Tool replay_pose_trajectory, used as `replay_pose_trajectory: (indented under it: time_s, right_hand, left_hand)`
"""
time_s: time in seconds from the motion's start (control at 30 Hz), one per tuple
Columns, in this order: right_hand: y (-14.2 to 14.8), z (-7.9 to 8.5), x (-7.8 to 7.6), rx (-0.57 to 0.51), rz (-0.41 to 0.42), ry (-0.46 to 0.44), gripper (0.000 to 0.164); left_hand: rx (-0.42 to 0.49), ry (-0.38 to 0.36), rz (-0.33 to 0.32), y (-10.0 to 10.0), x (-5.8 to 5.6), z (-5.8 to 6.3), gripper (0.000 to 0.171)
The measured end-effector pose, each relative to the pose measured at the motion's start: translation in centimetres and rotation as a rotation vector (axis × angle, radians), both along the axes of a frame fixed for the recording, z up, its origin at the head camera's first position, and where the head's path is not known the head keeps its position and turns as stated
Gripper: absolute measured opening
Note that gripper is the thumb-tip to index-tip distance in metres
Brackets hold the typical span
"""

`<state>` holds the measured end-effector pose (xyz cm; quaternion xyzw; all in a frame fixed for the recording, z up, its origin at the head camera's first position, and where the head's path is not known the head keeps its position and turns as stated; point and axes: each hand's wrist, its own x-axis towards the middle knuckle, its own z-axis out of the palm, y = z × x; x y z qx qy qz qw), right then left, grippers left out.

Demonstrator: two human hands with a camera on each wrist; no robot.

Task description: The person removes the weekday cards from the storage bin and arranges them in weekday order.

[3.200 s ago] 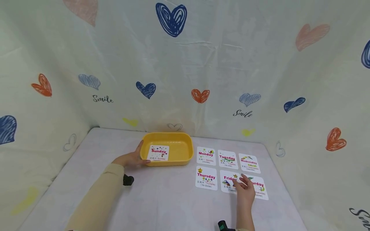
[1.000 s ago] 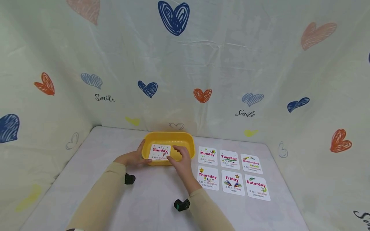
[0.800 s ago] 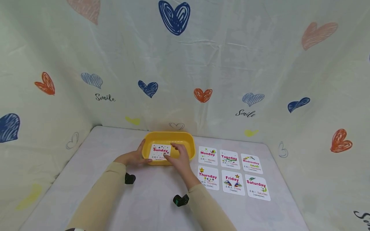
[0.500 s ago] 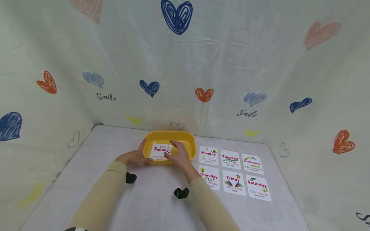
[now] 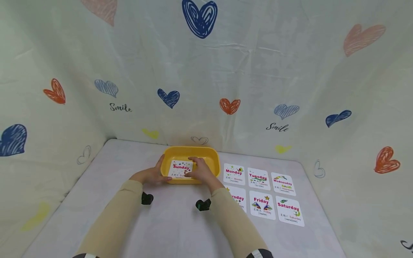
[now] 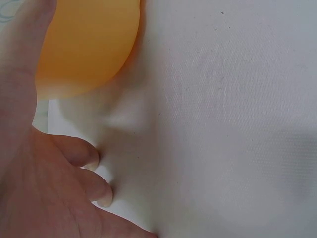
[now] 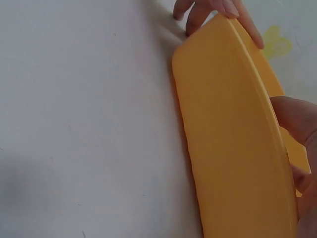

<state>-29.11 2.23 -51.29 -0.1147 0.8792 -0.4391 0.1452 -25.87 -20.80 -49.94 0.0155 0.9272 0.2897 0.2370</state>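
Note:
A yellow plastic tray (image 5: 206,154) sits at the back of the table, a white Sunday flash card (image 5: 180,167) lying in its left half. My left hand (image 5: 151,176) holds the tray at its front left corner, fingers along the left side and the front. In the left wrist view, that hand's lower fingers (image 6: 77,151) come down beside the tabletop. Reaching over the front rim, my right hand (image 5: 203,172) has thumb and forefinger curved round the right end of the Sunday card. The tray wall (image 7: 228,129) hides its fingertips in the right wrist view.
Right of the tray lie two rows of day cards: Monday (image 5: 234,174), Tuesday (image 5: 259,178) and Wednesday (image 5: 283,184) behind, Thursday (image 5: 238,199), Friday (image 5: 262,205) and Saturday (image 5: 289,210) in front. My right forearm partly covers Thursday. A heart-print curtain (image 5: 193,123) stands behind the table.
My right hand has gone from above the Friday and Saturday cards leftward into the tray, to the Sunday card. My left hand has stayed at the tray's corner.

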Motion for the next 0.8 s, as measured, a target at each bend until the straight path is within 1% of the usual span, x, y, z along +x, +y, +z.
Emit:
replay_pose_trajectory:
  time_s: [0.23,0.53,0.63,0.8]
  right_hand:
    - [-0.1,-0.4,-0.9,0.048,0.019,-0.065,0.068]
    - [-0.3,-0.7,-1.8,0.125,0.042,-0.077,0.068]
    - [-0.3,-0.8,-2.0,0.134,0.05,-0.085,0.068]
    - [-0.3,-1.0,-2.4,0.129,0.031,-0.125,0.069]
  left_hand:
    - [0.024,-0.015,0.014,-0.1,0.0,-0.2,0.122]
    - [0.028,-0.019,0.019,-0.1,-0.2,-0.4,0.12]
    - [0.021,-0.013,0.022,-0.1,-0.2,-0.5,0.12]
    - [0.0,-0.004,0.022,0.0,-0.1,-0.2,0.12]
